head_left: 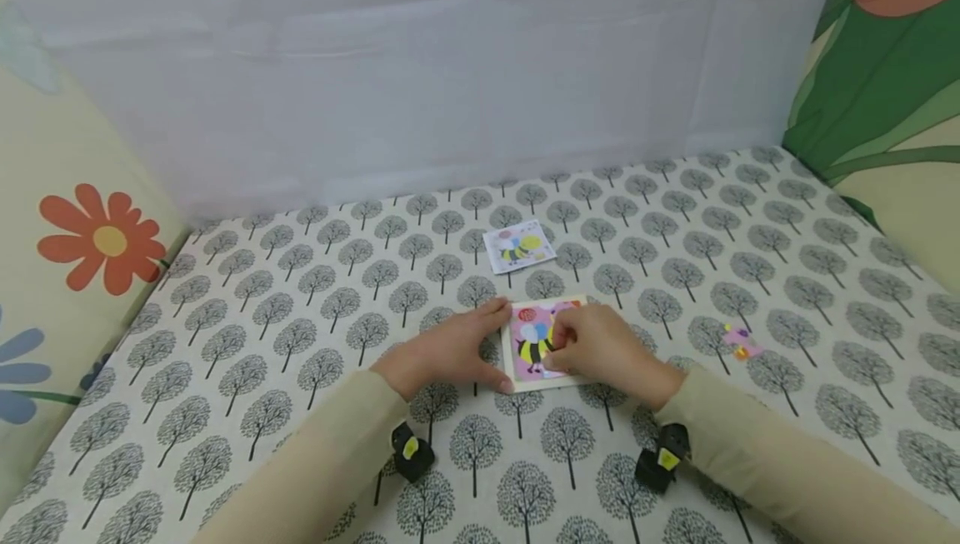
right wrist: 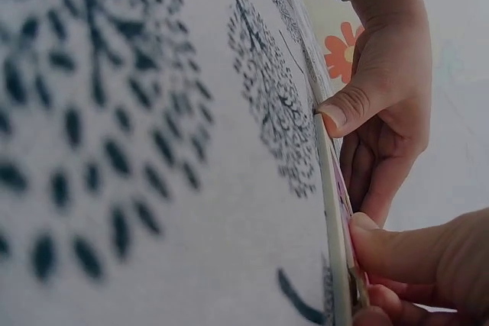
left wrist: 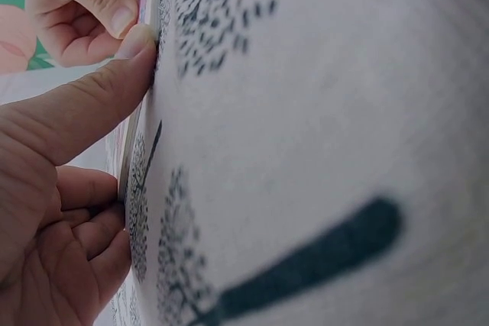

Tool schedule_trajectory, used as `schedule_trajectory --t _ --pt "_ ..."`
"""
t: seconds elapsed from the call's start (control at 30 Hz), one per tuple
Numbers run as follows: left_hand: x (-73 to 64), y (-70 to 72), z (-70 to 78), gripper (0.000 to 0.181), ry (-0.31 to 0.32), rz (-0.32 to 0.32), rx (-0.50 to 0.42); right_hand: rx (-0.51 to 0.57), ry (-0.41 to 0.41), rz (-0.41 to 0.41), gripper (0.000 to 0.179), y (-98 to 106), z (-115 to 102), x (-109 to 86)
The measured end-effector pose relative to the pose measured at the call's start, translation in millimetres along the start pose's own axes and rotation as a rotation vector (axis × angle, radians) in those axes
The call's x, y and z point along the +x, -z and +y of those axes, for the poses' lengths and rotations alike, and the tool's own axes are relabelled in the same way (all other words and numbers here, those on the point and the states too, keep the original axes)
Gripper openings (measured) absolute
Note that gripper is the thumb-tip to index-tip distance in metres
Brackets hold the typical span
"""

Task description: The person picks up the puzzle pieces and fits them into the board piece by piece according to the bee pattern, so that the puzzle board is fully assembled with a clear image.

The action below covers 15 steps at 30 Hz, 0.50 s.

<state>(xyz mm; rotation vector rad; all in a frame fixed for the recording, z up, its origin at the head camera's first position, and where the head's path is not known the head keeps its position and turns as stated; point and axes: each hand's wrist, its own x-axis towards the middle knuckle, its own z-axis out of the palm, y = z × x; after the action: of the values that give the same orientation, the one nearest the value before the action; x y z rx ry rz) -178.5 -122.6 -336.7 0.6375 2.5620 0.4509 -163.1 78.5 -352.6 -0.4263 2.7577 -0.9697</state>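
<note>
A small bee picture puzzle in a white-rimmed tray [head_left: 527,386] lies flat on the cloth in the head view. My left hand [head_left: 453,351] holds the tray's left side, thumb at the near corner and fingers at the far one. In the left wrist view, the left thumb [left wrist: 99,101] presses the tray's edge. Over the right half of the picture, my right hand [head_left: 606,352] has its fingers curled. Its thumb and forefinger pinch a small puzzle piece [head_left: 553,374] at the picture's surface, mostly hidden by the fingers.
Behind the tray lies a card [head_left: 521,247] with a similar bee picture. Several loose pink and yellow puzzle pieces [head_left: 741,342] lie to the right. A tree-print cloth [head_left: 300,444] covers the table, and a white sheet [head_left: 375,94] hangs at the back.
</note>
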Motion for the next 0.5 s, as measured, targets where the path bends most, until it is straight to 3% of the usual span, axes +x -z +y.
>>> schedule_trajectory --t 0.5 --pt "-0.1 -0.5 1.1 0.101 0.016 0.004 -0.003 -0.049 -0.004 -0.048 0.025 -0.1 -0.3 7.2"
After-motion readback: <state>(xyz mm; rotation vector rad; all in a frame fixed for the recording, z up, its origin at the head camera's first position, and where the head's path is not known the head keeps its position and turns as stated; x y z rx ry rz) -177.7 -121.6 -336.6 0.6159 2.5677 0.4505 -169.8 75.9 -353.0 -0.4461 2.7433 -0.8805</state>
